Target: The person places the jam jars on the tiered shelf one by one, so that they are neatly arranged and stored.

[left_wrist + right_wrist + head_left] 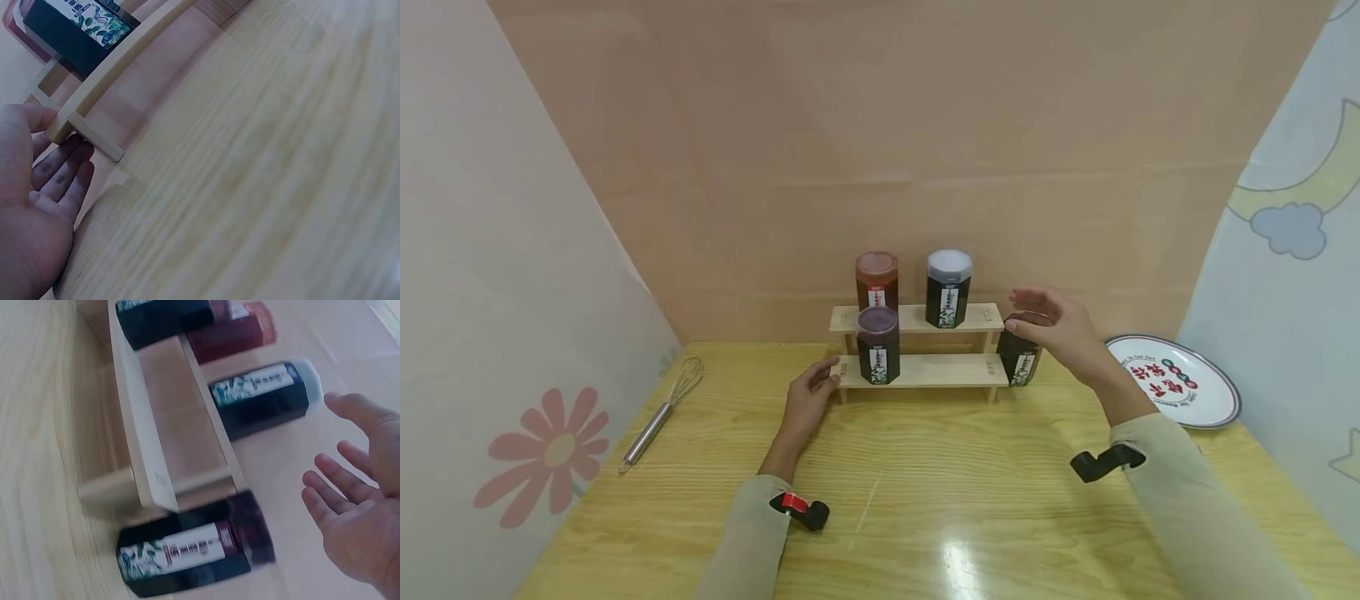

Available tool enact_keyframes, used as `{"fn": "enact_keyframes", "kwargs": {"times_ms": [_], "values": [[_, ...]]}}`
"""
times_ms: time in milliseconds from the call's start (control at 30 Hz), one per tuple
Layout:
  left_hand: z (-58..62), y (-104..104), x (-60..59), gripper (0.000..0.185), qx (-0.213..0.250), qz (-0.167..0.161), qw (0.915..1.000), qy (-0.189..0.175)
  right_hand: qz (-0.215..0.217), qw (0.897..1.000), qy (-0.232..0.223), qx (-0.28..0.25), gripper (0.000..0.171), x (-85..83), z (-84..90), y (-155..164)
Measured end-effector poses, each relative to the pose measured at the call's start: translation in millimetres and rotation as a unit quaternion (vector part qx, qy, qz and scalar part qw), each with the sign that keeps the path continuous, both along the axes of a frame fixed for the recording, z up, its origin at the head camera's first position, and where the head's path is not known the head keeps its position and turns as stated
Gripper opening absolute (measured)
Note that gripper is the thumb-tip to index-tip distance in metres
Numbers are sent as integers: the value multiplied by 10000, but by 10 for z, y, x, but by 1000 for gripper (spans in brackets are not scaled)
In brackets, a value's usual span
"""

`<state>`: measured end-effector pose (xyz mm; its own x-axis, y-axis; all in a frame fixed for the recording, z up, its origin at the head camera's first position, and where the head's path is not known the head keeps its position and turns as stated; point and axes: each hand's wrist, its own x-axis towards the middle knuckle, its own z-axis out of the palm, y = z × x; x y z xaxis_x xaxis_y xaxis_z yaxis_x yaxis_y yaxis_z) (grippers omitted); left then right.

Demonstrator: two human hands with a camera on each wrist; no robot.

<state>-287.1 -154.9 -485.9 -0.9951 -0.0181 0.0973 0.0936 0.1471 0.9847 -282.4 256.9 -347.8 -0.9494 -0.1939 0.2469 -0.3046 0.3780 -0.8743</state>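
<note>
A two-tier wooden shelf rack (943, 371) stands against the back wall. My left hand (808, 402) holds the left end of its lower tier, thumb at the board's end and fingers beneath it in the left wrist view. On the upper tier stand a red-brown-lidded jar (877, 271) and a white-lidded jar (948, 292). A purple-lidded jar (878, 346) is on the lower tier. Another dark jar (194, 547) stands on the table by the rack's right end. My right hand (1060, 327) hovers near that jar's top, fingers spread and apart from it in the right wrist view.
A metal whisk (658, 421) lies on the wooden table (925, 483) at the left. At the right, an oval white plate (1210, 392) with red lettering lies near the side wall. Patterned sheets cover both sides.
</note>
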Motion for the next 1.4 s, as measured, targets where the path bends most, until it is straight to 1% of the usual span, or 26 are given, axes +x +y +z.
{"fn": "enact_keyframes", "kwargs": {"times_ms": [100,267,333,500,700,1000,1100,1300,1400], "values": [[-4,2,1,38,26,6,10000,17,-175,9995,-30,264,66,-14,10,86],[-16,7,-8,39,8,60,9999,91,-405,9983,-269,327,71,-69,-48,232],[-20,9,-15,38,-18,90,9999,111,-448,9980,-341,296,74,-112,-98,279],[-24,8,-24,38,-40,93,9999,109,-402,9978,-409,331,80,-214,-273,344],[-19,6,-23,38,-42,87,9999,74,-377,9963,-622,459,85,-261,-479,380],[-8,8,-11,37,-8,90,10000,15,-265,9963,-799,177,91,-335,-734,392],[-6,17,-10,38,26,84,10000,30,-266,9963,-816,96,92,-336,-796,382],[1,21,-2,38,43,67,10000,11,-338,9967,-736,30,88,-310,-838,361],[0,15,0,37,56,52,10000,17,-358,9971,-674,-85,86,-306,-844,351]]}}
